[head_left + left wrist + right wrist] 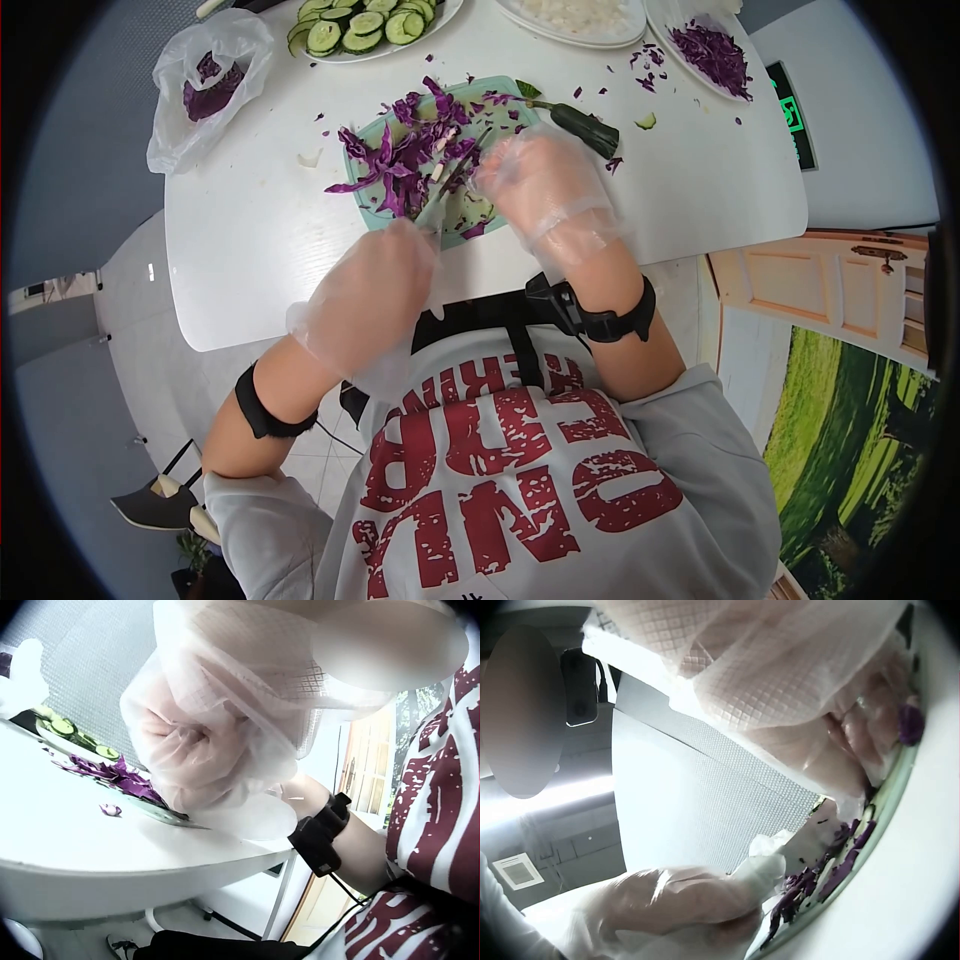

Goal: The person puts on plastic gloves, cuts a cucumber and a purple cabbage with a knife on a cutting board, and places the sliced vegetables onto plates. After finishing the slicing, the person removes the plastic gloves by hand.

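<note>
A thin clear plastic glove covers each hand. My left hand (375,275) grips the handle of a knife (455,180), whose blade slants away over the pale green cutting board (365,205). The pale handle shows at the left fingers in the right wrist view. Cut strips of purple cabbage (395,165) lie heaped on the board, mostly left of the blade. My right hand (545,185) is low over the board's right side, fingers bent, fingertips right beside the blade. In the right wrist view a purple cabbage bit (910,724) shows by those fingers; I cannot tell whether they pinch anything.
A cucumber piece (585,130) lies beyond my right hand. Cucumber slices (365,30) fill a plate at the back; plates of white pieces (580,15) and shredded purple cabbage (715,60) are further right. A plastic bag (170,130) with cabbage sits back left on the white table (250,260).
</note>
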### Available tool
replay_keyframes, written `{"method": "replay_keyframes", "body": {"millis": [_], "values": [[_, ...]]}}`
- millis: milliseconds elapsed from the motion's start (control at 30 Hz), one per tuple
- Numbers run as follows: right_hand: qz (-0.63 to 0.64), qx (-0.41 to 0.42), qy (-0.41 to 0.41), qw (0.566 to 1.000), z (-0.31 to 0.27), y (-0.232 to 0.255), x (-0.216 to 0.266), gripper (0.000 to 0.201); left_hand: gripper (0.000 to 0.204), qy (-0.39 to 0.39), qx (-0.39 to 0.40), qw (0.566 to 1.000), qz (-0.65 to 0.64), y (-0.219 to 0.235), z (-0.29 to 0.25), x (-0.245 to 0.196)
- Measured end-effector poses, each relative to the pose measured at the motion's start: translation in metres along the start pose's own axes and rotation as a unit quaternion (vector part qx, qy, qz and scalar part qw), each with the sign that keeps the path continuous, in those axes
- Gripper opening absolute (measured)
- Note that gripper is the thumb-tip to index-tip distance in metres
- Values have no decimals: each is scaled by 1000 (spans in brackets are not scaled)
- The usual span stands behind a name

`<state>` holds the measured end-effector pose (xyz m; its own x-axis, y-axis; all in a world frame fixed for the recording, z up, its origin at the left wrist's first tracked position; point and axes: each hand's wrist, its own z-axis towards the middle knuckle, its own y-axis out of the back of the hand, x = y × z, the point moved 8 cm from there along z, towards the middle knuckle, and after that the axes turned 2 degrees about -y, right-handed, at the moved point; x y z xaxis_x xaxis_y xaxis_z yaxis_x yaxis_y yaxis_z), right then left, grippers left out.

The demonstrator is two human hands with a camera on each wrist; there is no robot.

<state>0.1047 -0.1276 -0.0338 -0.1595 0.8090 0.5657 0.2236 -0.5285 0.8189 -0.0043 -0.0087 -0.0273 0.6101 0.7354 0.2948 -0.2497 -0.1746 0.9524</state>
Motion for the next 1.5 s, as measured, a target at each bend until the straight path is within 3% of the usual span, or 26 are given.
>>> {"method": "replay_keyframes", "body": {"millis": [233, 333, 433, 600, 733, 800, 833, 900, 1033, 1100, 1200, 1300, 1500], "values": [[-7, 7, 7, 1000, 0, -3, 0, 20, 16, -7, -91, 994, -62, 12, 15, 10], [-11, -4, -3, 1000, 0, 0, -1, 20, 15, -50, -119, 988, -89, 17, 21, 10], [5, 9, -7, 1000, -1, 2, 0, 22, 13, -59, -88, 993, -60, 19, 15, 5], [-12, 8, 21, 1000, -1, 0, -1, 22, 16, -27, 84, 988, -123, 2, -5, 4], [-15, 14, 15, 1000, -1, -1, 0, 22, 18, -27, 114, 986, -115, -2, -6, 6], [3, 1, 11, 1000, -1, -2, -3, 21, 19, -39, -31, 994, -94, 10, -1, 7], [2, 1, 13, 1000, -1, -2, -3, 21, 19, -38, -32, 994, -94, 7, 3, 8], [-8, -2, 17, 1000, -2, -1, -1, 21, 18, -54, -86, 994, 33, 11, 11, 7], [10, 2, -2, 1000, -3, 3, 0, 21, 15, -62, -138, 987, -53, 16, 21, 14], [23, 4, -11, 1000, -3, 4, -2, 21, 12, -38, -50, 994, -92, 1, 23, 17], [29, -25, 27, 999, -4, 5, -1, 22, 8, -8, 5, 991, -130, 3, 14, 16], [36, -16, 7, 999, -2, -1, -8, 24, 6, 20, 52, 992, -117, 5, 3, 10], [13, -2, -7, 1000, 0, 0, -9, 16, 7, 34, 11, 997, -63, 13, -7, -2]]}}
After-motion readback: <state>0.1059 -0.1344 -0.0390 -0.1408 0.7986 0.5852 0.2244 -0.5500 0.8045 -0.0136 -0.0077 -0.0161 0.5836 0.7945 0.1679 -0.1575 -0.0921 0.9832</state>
